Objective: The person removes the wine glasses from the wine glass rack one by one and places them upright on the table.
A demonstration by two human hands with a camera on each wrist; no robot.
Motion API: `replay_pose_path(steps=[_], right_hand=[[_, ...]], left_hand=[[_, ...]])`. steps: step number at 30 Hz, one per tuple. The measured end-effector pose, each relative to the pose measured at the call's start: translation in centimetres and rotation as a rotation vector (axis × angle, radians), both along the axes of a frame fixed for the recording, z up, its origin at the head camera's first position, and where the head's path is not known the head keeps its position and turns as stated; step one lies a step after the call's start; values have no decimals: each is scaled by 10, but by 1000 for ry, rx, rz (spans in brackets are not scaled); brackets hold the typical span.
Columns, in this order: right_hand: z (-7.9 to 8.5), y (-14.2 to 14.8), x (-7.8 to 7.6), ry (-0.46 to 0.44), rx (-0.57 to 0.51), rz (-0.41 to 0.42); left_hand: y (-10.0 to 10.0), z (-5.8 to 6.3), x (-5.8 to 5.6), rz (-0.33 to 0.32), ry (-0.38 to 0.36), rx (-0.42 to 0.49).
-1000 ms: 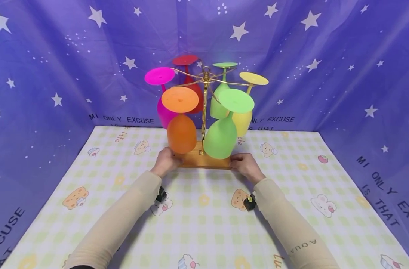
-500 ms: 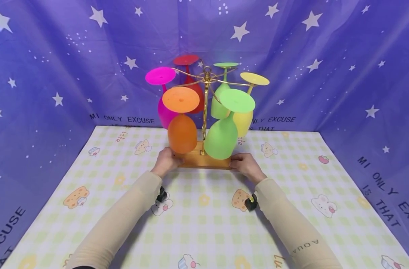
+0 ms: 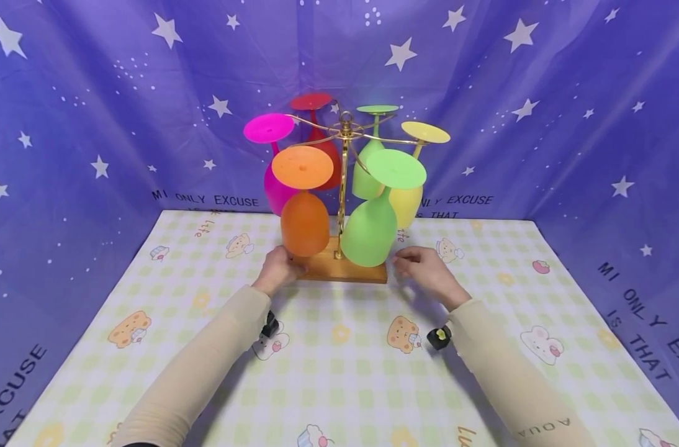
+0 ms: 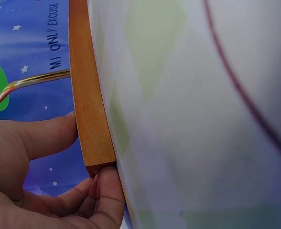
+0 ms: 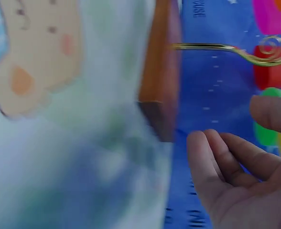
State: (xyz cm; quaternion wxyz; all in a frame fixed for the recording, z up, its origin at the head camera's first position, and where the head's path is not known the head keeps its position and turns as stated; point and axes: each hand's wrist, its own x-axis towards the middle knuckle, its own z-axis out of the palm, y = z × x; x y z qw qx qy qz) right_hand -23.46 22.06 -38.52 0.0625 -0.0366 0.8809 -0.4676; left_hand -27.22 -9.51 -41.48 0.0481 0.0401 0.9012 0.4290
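Note:
A wine glass rack stands on the table, with a wooden base (image 3: pixel 342 268) and a gold metal post (image 3: pixel 342 186). Several coloured goblets hang upside down from its arms, an orange goblet (image 3: pixel 305 223) and a green goblet (image 3: pixel 370 233) nearest me. At the base's left end my left hand (image 3: pixel 278 270) grips the wood; in the left wrist view the thumb (image 4: pixel 54 133) lies on its upper face and the fingers (image 4: pixel 107 198) curl against its end. My right hand (image 3: pixel 426 271) is just off the right end, holding nothing, its fingers (image 5: pixel 202 157) apart from the wood.
Under the rack lies a checked tablecloth (image 3: pixel 339 385) printed with cartoon animals. A purple star-patterned curtain (image 3: pixel 339 49) hangs behind the table and along both sides. The magenta goblet (image 3: pixel 278 186) and yellow goblet (image 3: pixel 406 202) stick out past the base to left and right.
My right hand has let go of the base's right end and moved a little to the right. The left hand keeps its grip, and the rack stays in place.

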Motion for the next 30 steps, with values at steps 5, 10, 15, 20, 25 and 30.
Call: replay_pose_path(steps=[5,10,15,20,25,30], right_hand=[[33,8,9,148,130,-72],[69,13,22,295,230,-118],[97,13,33,476,244,-178],[120,8,38,824,195,-194],[142,2,38,1172,200,-98],[162,-9,40,1288,226,-8]], left_hand=[[1,0,1,-4,18,19],[1,0,1,-12,27,28],[1,0,1,-7,12,28],[1,0,1,-10,6,-11],[1,1,1,-6,18,1],[0,1,1,-17,38,-3]])
